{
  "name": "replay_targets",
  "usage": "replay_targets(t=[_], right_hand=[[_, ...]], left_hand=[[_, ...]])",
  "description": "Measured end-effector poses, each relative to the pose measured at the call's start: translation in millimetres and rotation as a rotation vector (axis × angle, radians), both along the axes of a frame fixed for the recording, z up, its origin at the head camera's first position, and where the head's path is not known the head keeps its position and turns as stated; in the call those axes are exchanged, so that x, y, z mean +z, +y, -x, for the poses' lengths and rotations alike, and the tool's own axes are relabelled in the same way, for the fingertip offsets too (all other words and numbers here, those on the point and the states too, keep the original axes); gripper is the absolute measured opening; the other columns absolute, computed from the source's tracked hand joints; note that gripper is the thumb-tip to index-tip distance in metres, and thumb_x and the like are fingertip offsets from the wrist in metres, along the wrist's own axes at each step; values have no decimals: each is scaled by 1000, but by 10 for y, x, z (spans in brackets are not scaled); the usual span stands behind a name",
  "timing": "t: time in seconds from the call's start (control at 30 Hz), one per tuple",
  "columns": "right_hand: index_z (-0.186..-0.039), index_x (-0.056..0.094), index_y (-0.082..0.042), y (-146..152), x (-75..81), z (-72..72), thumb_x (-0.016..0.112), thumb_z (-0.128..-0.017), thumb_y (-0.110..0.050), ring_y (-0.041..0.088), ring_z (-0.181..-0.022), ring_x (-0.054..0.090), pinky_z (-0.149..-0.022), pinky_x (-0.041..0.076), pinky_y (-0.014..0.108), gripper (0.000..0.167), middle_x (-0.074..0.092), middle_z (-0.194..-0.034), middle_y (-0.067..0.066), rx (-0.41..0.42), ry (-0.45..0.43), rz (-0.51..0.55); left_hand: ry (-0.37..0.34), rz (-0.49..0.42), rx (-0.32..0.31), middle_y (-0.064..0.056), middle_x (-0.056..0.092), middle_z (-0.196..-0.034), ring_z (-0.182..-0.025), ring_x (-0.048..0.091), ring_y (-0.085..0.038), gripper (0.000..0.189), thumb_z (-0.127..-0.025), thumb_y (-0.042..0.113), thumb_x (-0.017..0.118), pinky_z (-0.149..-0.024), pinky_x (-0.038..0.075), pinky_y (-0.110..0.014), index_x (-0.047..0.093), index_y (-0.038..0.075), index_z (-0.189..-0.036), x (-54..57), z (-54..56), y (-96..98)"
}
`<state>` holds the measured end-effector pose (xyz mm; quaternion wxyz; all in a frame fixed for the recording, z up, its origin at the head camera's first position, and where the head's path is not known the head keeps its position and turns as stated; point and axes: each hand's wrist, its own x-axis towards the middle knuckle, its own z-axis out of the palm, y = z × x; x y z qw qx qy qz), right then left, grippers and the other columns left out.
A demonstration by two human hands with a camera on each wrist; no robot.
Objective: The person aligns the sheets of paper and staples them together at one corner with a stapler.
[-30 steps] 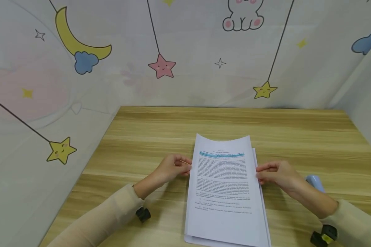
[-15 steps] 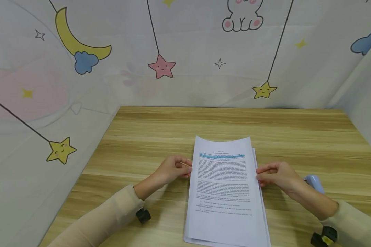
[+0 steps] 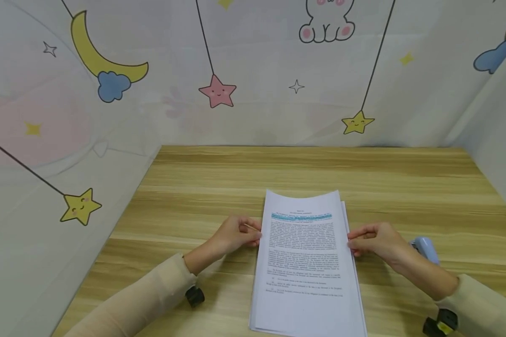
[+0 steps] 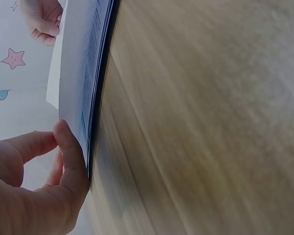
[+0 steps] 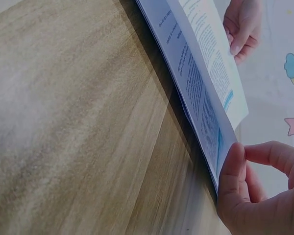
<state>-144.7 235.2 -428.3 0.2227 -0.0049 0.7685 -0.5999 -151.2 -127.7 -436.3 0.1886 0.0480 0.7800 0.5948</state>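
Observation:
A printed sheet of paper [image 3: 303, 309] with a blue highlighted band near its top lies over a stack of similar sheets [image 3: 354, 290]. Its far edge bows, with both corners raised. My left hand [image 3: 238, 234] pinches the sheet's left edge between thumb and fingers. On the opposite edge, my right hand [image 3: 379, 241] pinches it the same way. In the right wrist view, the sheet [image 5: 206, 63] curves up from the printed pages beneath [image 5: 179, 63]. The stack's edge projects slightly beyond the sheet on the right.
Behind my right wrist rests a light blue stapler-like object [image 3: 425, 249], partly covered by the forearm. The wooden table [image 3: 312, 168] ends at a white curtain [image 3: 253, 121] printed with stars and a moon. Black wrist cameras sit under both sleeves.
Both hands have shifted slightly toward me with the sheet, whose far edge is now nearer the stack's far edge. Both grips have stayed the same.

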Motion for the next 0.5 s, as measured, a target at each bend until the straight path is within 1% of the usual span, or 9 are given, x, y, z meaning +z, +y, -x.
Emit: replay_targets(t=[0.27, 0.5], right_hand=[[-105, 62, 18, -11, -40, 3, 72, -86, 5, 20, -66, 67, -65, 61, 32, 25, 71, -82, 11, -17, -14, -19], [-102, 62, 16, -11, -56, -3, 72, -86, 6, 20, -66, 66, -65, 61, 32, 22, 69, -80, 11, -29, -10, -42]], left_hand=[[-3, -13, 1, -20, 71, -87, -72, 68, -14, 19, -90, -7, 68, -71, 62, -30, 63, -16, -106, -28, 2, -2], [-20, 6, 20, -16, 71, -84, -71, 68, -14, 17, -90, -8, 69, -70, 62, -28, 64, -15, -104, -53, 19, 10]])
